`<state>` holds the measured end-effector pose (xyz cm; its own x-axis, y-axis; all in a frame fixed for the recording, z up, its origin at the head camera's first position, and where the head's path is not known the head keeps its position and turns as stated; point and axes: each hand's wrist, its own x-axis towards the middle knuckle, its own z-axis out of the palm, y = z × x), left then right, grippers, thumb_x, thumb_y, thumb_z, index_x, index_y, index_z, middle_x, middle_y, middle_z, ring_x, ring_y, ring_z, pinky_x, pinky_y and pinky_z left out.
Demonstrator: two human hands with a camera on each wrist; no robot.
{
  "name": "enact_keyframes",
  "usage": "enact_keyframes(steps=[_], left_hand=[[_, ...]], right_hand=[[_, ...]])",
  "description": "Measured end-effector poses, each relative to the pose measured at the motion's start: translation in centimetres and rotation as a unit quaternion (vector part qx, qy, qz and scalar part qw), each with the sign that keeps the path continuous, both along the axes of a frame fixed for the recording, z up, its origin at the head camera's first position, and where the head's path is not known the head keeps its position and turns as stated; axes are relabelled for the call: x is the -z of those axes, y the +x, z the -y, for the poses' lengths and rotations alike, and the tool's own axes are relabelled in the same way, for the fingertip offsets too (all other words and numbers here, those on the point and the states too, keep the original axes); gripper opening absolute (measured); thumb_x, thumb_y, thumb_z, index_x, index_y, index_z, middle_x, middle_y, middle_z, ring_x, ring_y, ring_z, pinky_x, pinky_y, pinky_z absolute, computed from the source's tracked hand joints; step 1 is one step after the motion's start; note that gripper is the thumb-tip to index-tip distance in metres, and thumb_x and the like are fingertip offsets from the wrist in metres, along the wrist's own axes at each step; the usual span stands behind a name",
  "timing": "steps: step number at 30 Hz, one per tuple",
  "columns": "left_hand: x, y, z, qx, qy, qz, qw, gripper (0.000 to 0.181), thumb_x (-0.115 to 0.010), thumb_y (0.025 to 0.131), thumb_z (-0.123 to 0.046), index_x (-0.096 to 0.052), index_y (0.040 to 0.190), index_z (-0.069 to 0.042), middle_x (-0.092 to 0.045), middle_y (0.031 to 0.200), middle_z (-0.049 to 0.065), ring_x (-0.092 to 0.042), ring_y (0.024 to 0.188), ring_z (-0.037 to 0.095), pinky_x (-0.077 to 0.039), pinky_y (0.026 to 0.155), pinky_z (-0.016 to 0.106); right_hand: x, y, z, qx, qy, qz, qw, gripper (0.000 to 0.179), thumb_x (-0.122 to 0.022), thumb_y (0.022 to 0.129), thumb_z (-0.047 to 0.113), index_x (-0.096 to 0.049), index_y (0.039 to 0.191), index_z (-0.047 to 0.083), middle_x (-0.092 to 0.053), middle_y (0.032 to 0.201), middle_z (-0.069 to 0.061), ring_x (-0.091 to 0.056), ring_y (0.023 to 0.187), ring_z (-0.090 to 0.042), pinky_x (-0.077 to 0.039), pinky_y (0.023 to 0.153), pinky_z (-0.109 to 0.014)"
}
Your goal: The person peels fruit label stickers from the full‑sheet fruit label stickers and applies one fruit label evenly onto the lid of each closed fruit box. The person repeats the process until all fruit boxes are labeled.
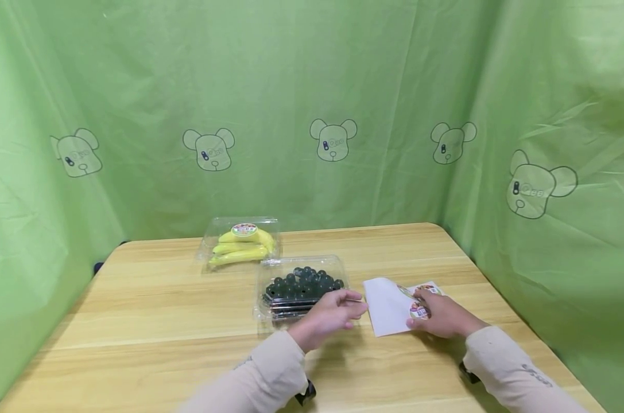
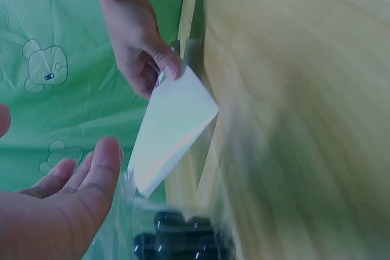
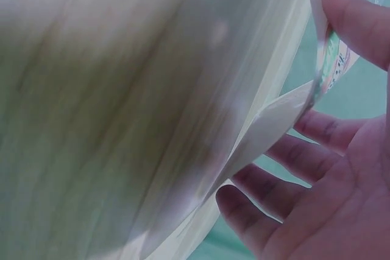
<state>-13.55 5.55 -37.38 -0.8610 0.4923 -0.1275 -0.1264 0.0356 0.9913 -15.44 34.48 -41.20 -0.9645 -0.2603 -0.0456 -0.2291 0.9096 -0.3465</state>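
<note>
My right hand grips a white sheet of round fruit stickers between thumb and fingers, at the right of the table. The sheet bends upward, and printed labels show beside the fingertips; the right wrist view shows its curled edge. My left hand is held with loosely spread fingers between the sheet and a clear plastic box, gripping nothing. Dark round grapes fill this box, whose near right corner the left hand partly hides.
Farther back on the left, another clear box contains yellow bananas and carries a round label on its lid. Both boxes stand on a wooden table. Green curtains enclose its back and sides.
</note>
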Motion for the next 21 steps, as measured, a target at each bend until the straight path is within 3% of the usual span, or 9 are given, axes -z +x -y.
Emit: enact_keyframes(steps=[8, 13, 21], left_hand=[[0.5, 0.7, -2.5, -0.017, -0.028, -0.008, 0.9994, 0.054, -0.069, 0.089, -0.021, -0.049, 0.133, 0.005, -0.055, 0.129, 0.015, -0.053, 0.118, 0.031, -0.045, 0.099, 0.049], [0.6, 1.1, -3.8, -0.035, -0.076, -0.008, 0.9965, 0.065, -0.071, 0.087, -0.032, -0.046, 0.140, -0.004, -0.047, 0.142, 0.012, -0.043, 0.130, 0.036, -0.034, 0.107, 0.055], [1.0, 1.3, -5.7, -0.057, -0.120, -0.006, 0.9911, 0.078, -0.072, 0.085, -0.039, -0.037, 0.148, -0.010, -0.042, 0.146, 0.017, -0.036, 0.134, 0.039, -0.028, 0.110, 0.058]], right_hand=[[0.0, 0.0, -0.1, -0.002, -0.001, -0.003, 1.0000, 0.080, -0.077, 0.080, 0.041, -0.047, 0.130, -0.013, -0.058, 0.116, -0.033, -0.057, 0.103, -0.045, -0.045, 0.089, -0.060], [0.0, 0.0, -0.1, -0.009, -0.002, -0.009, 0.9999, 0.079, -0.077, 0.079, 0.040, -0.047, 0.129, -0.013, -0.059, 0.115, -0.031, -0.058, 0.102, -0.043, -0.046, 0.088, -0.059], [0.1, 0.0, -0.2, -0.007, -0.006, -0.006, 0.9999, 0.079, -0.077, 0.080, 0.040, -0.047, 0.130, -0.013, -0.061, 0.112, -0.028, -0.059, 0.097, -0.037, -0.048, 0.087, -0.058]])
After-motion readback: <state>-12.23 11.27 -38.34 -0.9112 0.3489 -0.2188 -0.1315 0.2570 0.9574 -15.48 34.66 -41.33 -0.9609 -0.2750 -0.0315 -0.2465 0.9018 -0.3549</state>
